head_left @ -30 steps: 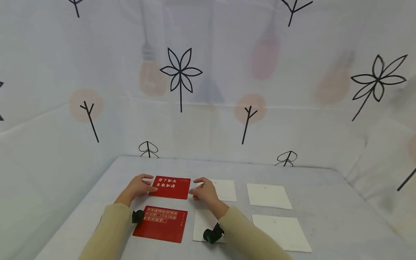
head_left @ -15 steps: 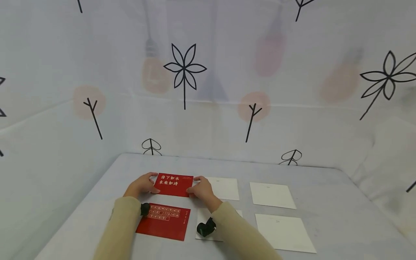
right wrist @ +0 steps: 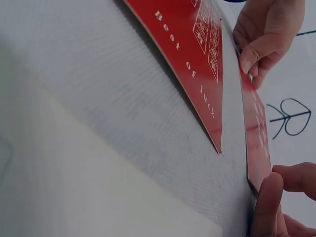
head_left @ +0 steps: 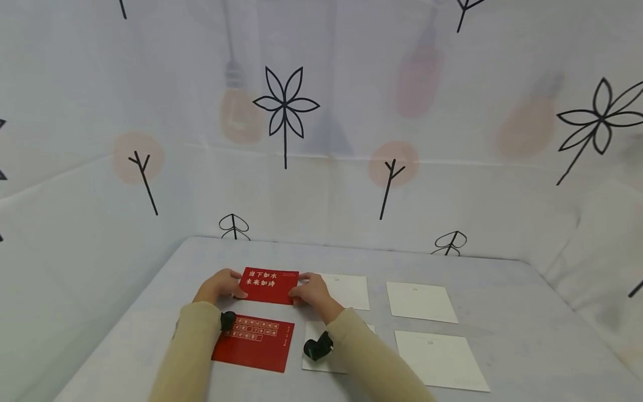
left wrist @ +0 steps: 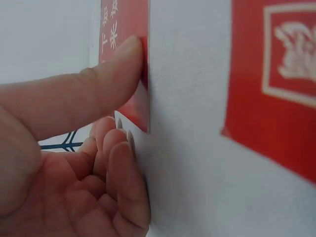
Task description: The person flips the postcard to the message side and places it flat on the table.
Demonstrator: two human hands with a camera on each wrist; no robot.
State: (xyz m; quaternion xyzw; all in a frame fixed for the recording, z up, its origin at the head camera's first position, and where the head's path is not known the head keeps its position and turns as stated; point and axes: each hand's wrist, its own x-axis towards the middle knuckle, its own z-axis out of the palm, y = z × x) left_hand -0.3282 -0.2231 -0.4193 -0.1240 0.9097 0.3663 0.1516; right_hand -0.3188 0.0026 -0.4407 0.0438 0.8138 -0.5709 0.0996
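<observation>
A red card [head_left: 273,287] with white Chinese characters is at the back left of the table in the head view. My left hand [head_left: 218,285] pinches its left end, thumb [left wrist: 106,94] on the printed face and fingers curled at the edge. At the opposite end, my right hand [head_left: 314,291] grips the card between thumb and fingers; the fingertips behind it are partly hidden. Closer to me lies a second red card [head_left: 253,352] with rows of small boxed characters and the words "Best of luck" [right wrist: 182,61]. My left wrist covers part of its corner.
White cards lie to the right: one behind my right hand [head_left: 349,291], one partly under my right forearm [head_left: 321,332], and two farther right [head_left: 422,301] [head_left: 439,360]. A patterned white cloth [head_left: 331,206] hangs behind the table.
Both hands have closed in on the far red card's ends and now hold it. The view has shifted slightly; the other cards keep their places.
</observation>
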